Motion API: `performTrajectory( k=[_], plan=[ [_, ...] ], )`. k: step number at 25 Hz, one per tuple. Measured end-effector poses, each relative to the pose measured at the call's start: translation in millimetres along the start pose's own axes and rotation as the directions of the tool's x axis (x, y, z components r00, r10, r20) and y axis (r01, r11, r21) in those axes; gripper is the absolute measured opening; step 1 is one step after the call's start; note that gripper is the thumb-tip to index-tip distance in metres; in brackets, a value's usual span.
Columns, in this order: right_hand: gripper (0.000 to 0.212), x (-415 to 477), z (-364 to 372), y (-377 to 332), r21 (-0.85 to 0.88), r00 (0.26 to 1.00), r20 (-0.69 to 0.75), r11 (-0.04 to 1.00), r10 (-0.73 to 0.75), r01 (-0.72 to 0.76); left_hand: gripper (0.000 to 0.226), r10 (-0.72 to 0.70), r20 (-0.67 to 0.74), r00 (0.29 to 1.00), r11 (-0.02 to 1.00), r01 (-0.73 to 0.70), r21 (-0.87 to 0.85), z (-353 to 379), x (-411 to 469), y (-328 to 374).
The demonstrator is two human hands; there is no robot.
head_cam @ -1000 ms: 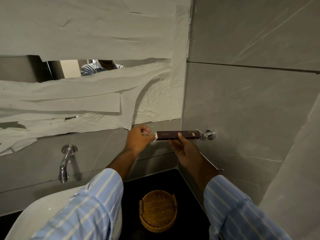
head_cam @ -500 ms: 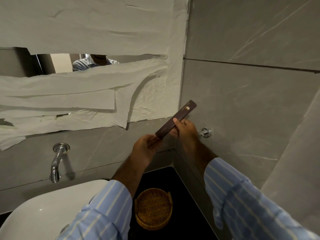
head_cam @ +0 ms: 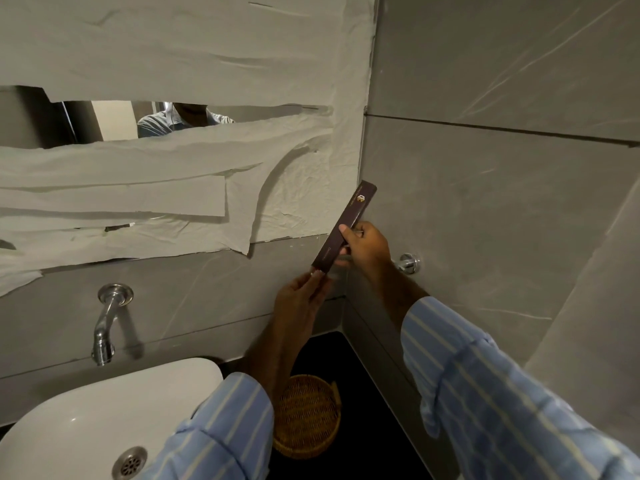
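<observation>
A long, slim dark brown box [head_cam: 349, 220] with a small gold logo near its top end stands steeply tilted in the corner of the grey wall. My right hand [head_cam: 367, 245] grips it around the middle, thumb across its front. My left hand [head_cam: 301, 299] is just below and pinches the box's lower end with its fingertips. Both forearms wear blue striped sleeves.
A round wicker basket [head_cam: 306, 415] sits on the black counter [head_cam: 374, 427] below my hands. A white basin [head_cam: 104, 410] and a chrome tap [head_cam: 105, 323] are at the lower left. A chrome wall fitting [head_cam: 408, 263] sticks out right of my hand. Paper strips [head_cam: 173, 168] cover the mirror.
The box has swung from lying level by the chrome fitting to steeply upright. My left hand dropped from beside its left end to beneath its lower end.
</observation>
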State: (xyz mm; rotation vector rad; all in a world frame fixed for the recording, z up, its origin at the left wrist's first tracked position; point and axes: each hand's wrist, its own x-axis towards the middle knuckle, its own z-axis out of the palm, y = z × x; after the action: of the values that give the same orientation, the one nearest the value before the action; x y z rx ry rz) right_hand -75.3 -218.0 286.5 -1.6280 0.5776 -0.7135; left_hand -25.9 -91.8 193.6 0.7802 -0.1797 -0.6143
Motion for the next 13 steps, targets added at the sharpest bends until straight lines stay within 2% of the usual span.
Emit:
performTrajectory(
  k=[5,8,9,11,12,13],
  plan=[
    [0.033,4,-11,8,0.075,0.996,-0.054,0.995,0.073,-0.069,0.032,0.119,-0.118,0.986,0.95,-0.079,0.301,1,-7,-1],
    [0.035,2,-15,14,0.061,0.995,-0.045,0.994,0.095,-0.092,0.027,0.215,-0.118,0.97,0.834,-0.119,0.539,3,-10,0],
    [0.035,0,-16,15,0.052,0.995,-0.027,0.994,0.095,-0.093,0.025,0.251,-0.1,0.963,0.763,-0.133,0.633,4,-10,0],
    [0.036,-4,-17,18,0.042,0.995,0.038,0.995,0.087,-0.089,0.019,0.327,-0.007,0.945,0.501,-0.167,0.849,4,-9,3],
    [0.038,-5,-18,19,0.041,0.994,0.069,0.995,0.087,-0.09,0.018,0.338,0.055,0.94,0.372,-0.187,0.909,4,-8,5],
    [0.039,-6,-19,20,0.038,0.992,0.089,0.995,0.087,-0.09,0.017,0.33,0.104,0.938,0.285,-0.204,0.937,4,-7,7]
  ],
)
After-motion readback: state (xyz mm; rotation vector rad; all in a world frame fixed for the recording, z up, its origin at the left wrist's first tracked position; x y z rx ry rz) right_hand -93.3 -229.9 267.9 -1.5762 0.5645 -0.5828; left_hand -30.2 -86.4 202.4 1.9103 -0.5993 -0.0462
